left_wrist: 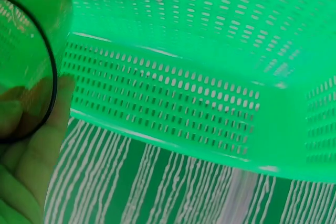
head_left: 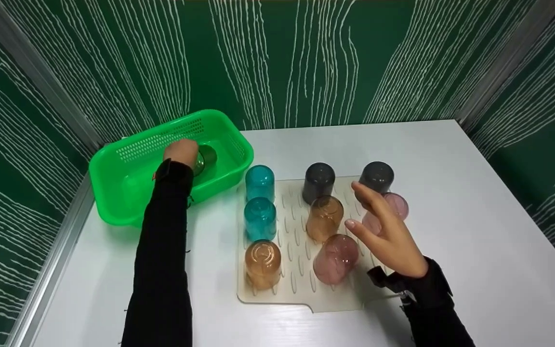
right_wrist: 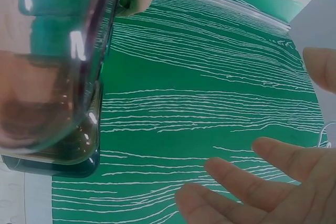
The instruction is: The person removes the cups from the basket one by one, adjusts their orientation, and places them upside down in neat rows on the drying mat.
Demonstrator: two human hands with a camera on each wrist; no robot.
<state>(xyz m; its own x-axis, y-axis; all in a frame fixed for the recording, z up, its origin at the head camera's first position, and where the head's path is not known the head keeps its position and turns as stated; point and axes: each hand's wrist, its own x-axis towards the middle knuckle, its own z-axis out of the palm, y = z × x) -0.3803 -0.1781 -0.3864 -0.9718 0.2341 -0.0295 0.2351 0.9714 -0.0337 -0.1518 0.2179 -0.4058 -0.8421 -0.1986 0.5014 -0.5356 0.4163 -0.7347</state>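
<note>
Inside the green plastic basket point(head_left: 113, 202), my left hand point(head_left: 181, 152) holds a clear, greenish drinking glass point(head_left: 208, 156). The left wrist view shows that glass point(left_wrist: 31, 40) sideways with a dark rim, my thumb inside its mouth and my fingers outside. My right hand point(head_left: 390, 236) hovers over the right side of a pale drying mat point(head_left: 289, 289), fingers spread and holding nothing. Close by it are a pink glass point(head_left: 336, 260), an amber glass point(head_left: 324, 219) and a second pink glass point(head_left: 398, 205), partly hidden behind the hand. All three stand upside down.
Two teal glasses point(head_left: 260, 219) and another amber glass point(head_left: 263, 265) line the mat's left side. Two dark grey glasses point(head_left: 319, 182) stand at its back. Green patterned walls point(head_left: 277, 62) enclose the white table point(head_left: 431, 159) at the back and sides.
</note>
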